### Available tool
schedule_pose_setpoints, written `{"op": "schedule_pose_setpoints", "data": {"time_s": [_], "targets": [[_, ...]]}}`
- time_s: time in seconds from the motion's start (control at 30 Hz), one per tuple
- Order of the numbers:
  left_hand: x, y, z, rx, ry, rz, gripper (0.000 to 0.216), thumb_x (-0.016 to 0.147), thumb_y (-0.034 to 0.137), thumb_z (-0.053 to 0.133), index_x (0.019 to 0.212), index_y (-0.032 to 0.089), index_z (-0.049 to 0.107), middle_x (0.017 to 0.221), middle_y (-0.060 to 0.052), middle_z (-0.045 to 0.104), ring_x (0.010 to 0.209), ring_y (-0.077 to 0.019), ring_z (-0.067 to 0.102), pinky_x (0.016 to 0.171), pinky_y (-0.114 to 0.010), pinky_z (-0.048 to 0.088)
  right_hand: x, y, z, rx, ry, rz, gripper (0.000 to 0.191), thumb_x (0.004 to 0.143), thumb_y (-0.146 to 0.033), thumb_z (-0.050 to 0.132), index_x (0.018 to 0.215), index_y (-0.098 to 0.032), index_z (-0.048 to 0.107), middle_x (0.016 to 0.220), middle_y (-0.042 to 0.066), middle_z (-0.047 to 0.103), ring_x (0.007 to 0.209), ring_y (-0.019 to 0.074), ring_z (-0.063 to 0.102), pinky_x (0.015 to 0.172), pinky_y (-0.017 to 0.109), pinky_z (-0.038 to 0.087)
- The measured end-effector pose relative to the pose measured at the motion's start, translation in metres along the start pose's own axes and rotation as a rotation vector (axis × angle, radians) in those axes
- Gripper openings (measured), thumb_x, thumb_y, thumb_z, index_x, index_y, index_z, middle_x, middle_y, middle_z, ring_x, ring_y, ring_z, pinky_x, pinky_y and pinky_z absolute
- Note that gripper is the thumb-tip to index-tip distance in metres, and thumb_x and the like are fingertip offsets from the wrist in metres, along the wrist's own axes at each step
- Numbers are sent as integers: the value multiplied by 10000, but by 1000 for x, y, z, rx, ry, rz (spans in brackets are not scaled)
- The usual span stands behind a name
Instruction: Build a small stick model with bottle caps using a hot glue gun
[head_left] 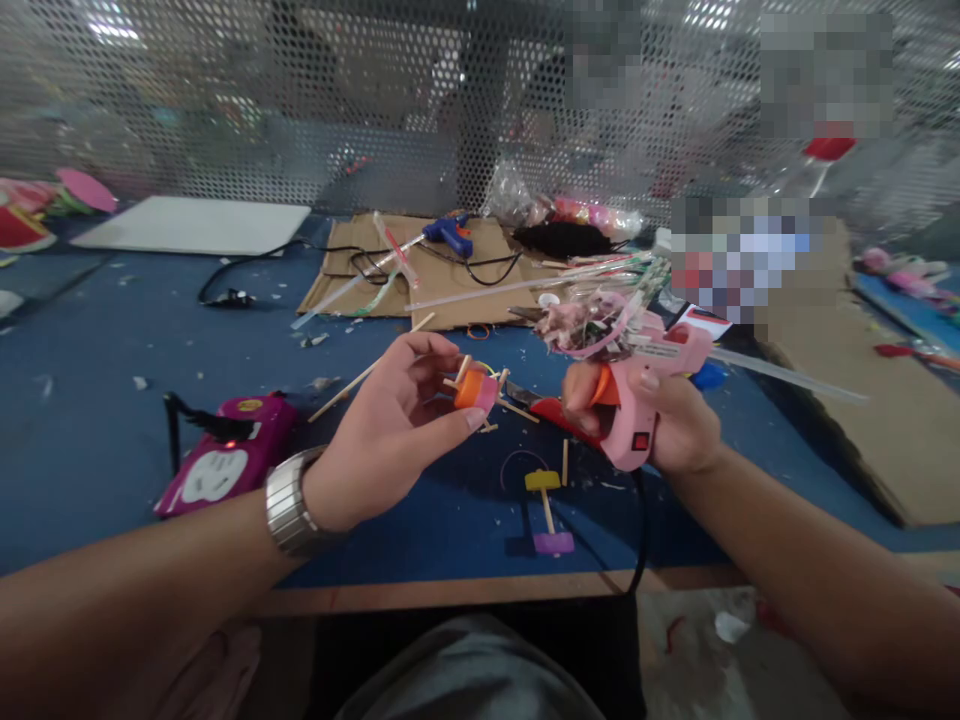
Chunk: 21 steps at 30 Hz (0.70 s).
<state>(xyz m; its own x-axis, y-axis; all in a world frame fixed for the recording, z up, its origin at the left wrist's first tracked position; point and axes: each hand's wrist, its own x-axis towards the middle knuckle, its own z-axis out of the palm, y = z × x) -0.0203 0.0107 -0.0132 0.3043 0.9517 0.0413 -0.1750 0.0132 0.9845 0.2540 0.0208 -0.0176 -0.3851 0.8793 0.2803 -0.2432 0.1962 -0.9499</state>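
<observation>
Between the thumb and fingers of my left hand (397,430) is a small orange and pink piece (474,390) with short wooden sticks jutting from it. My right hand (679,415) is wrapped round a pink hot glue gun (634,420), with fingers at its orange trigger. The gun points left, its nozzle hidden among a clump of glue scraps and debris (581,325). A clear glue stick (787,372) comes out of its back. Below my hands lies a yellow and purple piece (551,512) joined by a stick. Red-handled scissors (559,415) lie behind, partly covered by my right hand.
A purple power box (232,455) with a lit red light stands at left. Farther back, a blue glue gun (450,235) rests on cardboard (465,300). A white board (195,225) lies back left, more cardboard (862,400) at right. A perforated metal screen (375,100) borders the table.
</observation>
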Motion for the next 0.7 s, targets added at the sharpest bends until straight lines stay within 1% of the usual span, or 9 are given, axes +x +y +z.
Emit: {"op": "schedule_pose_setpoints", "data": {"time_s": [0.17,0.3,0.37,0.43,0.53,0.63,0.7], "targets": [[-1,1,0,-119,-30,-16,550,835,139,947,1239,244,588,1131,4,678,943,-105,681,869,-228,573,0,0,1,-13,21,-3,462,926,-597,746,867,-156,870,647,61,663,581,177,554,507,292,406],[-2,0,0,-150,-143,-31,578,873,130,927,1305,251,563,1183,-26,719,1011,-123,717,906,-237,586,1,-1,2,-4,17,18,468,953,-605,736,884,-158,855,624,46,649,559,168,560,506,281,409],[-3,0,0,-152,-212,-51,552,893,122,906,1297,248,553,1172,-32,728,1012,-123,718,895,-232,588,2,-2,2,-3,17,25,465,959,-609,737,878,-164,848,642,44,655,559,166,563,504,278,413],[-4,1,1,-146,-259,-82,527,895,115,899,1264,250,549,1138,-21,723,968,-117,713,855,-225,588,2,-3,3,7,11,25,470,951,-623,742,864,-174,847,709,56,678,581,165,568,517,285,436],[-5,3,3,-111,-288,-113,517,887,118,902,1230,255,540,1103,-18,717,935,-129,722,813,-234,589,1,-5,5,31,-27,60,481,934,-648,744,845,-187,850,909,103,735,663,180,603,583,326,508],[-5,4,3,-57,-293,-131,512,876,119,903,1197,258,528,1122,-29,727,969,-151,745,820,-245,602,-1,-6,7,49,-83,125,483,943,-660,728,853,-202,853,1070,135,770,741,206,646,658,368,565],[-5,3,3,-42,-292,-146,522,870,118,902,1192,264,518,1143,-30,737,988,-155,754,848,-258,616,-2,-5,7,67,-118,145,479,949,-654,717,891,-201,858,1097,136,788,748,205,658,664,362,572]]}}
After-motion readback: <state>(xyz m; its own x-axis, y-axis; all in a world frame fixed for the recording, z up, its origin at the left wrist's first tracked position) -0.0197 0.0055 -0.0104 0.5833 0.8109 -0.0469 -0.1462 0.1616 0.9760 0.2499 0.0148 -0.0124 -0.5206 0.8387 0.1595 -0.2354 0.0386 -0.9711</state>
